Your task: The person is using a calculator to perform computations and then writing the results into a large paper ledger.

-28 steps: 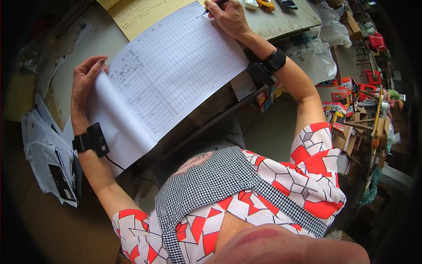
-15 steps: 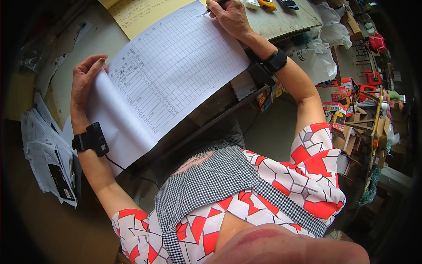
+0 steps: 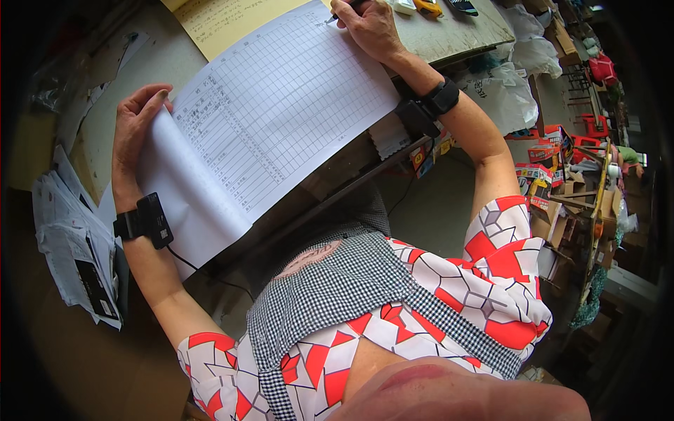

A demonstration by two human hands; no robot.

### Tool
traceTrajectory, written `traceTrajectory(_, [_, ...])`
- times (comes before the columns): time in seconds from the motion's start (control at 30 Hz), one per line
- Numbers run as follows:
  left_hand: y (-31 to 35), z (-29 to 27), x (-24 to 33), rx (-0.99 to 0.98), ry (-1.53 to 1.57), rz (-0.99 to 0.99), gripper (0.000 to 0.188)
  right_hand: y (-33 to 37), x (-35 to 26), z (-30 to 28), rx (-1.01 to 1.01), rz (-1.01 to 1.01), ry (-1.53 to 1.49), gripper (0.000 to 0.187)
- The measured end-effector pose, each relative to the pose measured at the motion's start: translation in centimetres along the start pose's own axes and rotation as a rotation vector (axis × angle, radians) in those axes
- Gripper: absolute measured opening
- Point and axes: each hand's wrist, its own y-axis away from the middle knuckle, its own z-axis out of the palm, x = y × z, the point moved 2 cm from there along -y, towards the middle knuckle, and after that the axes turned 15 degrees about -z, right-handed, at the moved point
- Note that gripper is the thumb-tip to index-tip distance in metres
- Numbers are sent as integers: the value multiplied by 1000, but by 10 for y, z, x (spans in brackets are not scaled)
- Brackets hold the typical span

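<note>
A large white printed grid form (image 3: pixel 302 105) lies slanted across the table, with handwriting in some of its left-hand cells. My left hand (image 3: pixel 137 130) is closed on the form's left edge, thumb on top, where the paper curls up into a roll. In my right hand (image 3: pixel 372 31) is a dark pen (image 3: pixel 332 19), gripped between thumb and fingers. Its tip rests at or just above the form's far right corner; contact is too small to tell. A yellow sheet with handwriting (image 3: pixel 217 35) lies partly under the form's far edge.
A yellow-and-black item (image 3: pixel 427 8) and a small white box (image 3: pixel 404 6) sit beyond my right hand on the worn table (image 3: pixel 456 42). A stack of papers (image 3: pixel 74 238) stands at the left. Plastic bags (image 3: pixel 505 98) and red cartons (image 3: pixel 537 175) are at the right.
Almost nothing differs. My right hand and the pen shift very slightly at the form's far corner; the left hand keeps its hold.
</note>
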Motion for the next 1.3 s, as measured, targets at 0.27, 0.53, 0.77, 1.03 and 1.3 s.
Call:
traceTrajectory(0.27, [-2, 0, -2, -4, 20, 13, 23, 2, 3, -2, -12, -34, 23, 24])
traceTrajectory(0.53, [-3, 0, -5, -18, 23, 4, 23, 4, 0, 5, -126, -20, -109, 20])
traceTrajectory(0.77, [2, -2, 1, 4, -29, 2, 24, 1, -6, 7, -139, -39, -73, 20])
traceTrajectory(1.03, [-3, 1, -2, 45, -156, 175, 28, 5, -6, 0, -151, -70, 57, 23])
traceTrajectory(1.3, [-1, 1, -13, 124, -132, 153, 27, 6, -3, 6, -146, -119, 33, 24])
